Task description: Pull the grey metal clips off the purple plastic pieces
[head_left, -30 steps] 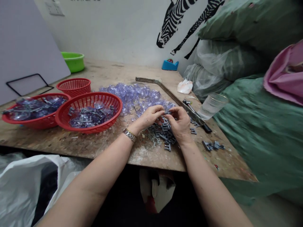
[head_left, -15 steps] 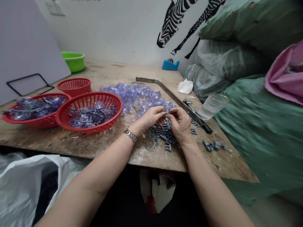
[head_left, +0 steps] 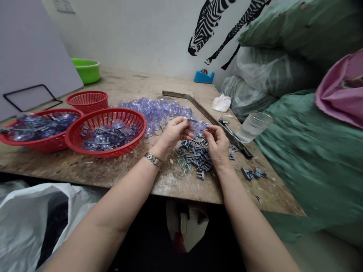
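Raised over the worktable, my left hand (head_left: 173,135) pinches a small grey plastic piece (head_left: 192,120) between thumb and forefinger, its other fingers loosely curled. To its right, my right hand (head_left: 219,145) has thumb and fingertips drawn together; whatever they hold is too small to make out. Beneath both hands lies a heap of grey plastic brackets (head_left: 200,158), with small metal pins or screws (head_left: 183,163) along its left side. Clear purple plastic pieces (head_left: 154,111) are spread just beyond the hands.
Two red baskets (head_left: 106,153) (head_left: 42,145) hold purple and grey pieces; another red basket (head_left: 87,99) stands behind. A bent metal bar (head_left: 198,107) crosses the right side, near a glass (head_left: 253,126) and dark grey blocks (head_left: 253,173). Green sacks (head_left: 309,158) crowd the right edge.
My hands have moved apart. The left has lifted slightly up and left with the grey piece showing at its fingertips, and the right stays near the bracket heap.
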Demonstrator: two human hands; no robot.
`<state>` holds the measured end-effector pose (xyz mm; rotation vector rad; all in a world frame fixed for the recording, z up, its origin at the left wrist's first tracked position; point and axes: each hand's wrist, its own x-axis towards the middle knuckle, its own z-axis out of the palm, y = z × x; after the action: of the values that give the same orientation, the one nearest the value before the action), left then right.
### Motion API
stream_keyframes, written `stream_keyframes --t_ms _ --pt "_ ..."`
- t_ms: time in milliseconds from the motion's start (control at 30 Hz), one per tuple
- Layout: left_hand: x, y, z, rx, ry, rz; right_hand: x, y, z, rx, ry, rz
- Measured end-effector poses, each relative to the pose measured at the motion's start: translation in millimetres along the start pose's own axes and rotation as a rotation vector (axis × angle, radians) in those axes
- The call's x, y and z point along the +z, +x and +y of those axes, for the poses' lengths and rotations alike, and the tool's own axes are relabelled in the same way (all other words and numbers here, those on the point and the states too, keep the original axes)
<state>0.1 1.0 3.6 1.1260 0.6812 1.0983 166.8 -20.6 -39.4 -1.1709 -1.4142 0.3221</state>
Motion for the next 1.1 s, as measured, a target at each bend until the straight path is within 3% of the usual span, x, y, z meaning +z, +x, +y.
stream_keyframes --t_ms 233,300,467,533,633,867,1100 --pt "-27.1 2 32 0.335 -0.112 0.492 0 -3 -2 -0.113 -0.227 -0.194" --pt "-38.7 1 42 0.371 -0.185 0.554 1 -5 -5 -0.155 -0.243 -0.248" --pt "-62.9 0 53 0.643 -0.383 0.691 4 -8 -6 -0.238 -0.299 -0.391" --pt "-65.7 3 50 0.635 -0.297 0.65 5 -9 -4 -0.261 -0.329 -0.442" --pt "-59.3 8 41 0.516 -0.106 0.547 7 -10 -1 -0.279 -0.369 -0.484" --pt "-19.5 3 19 0.194 0.028 0.342 8 -9 3 -0.272 -0.397 -0.479" --pt "-9.5 1 7 0.136 0.252 0.169 8 -9 1 -0.227 -0.401 -0.49"
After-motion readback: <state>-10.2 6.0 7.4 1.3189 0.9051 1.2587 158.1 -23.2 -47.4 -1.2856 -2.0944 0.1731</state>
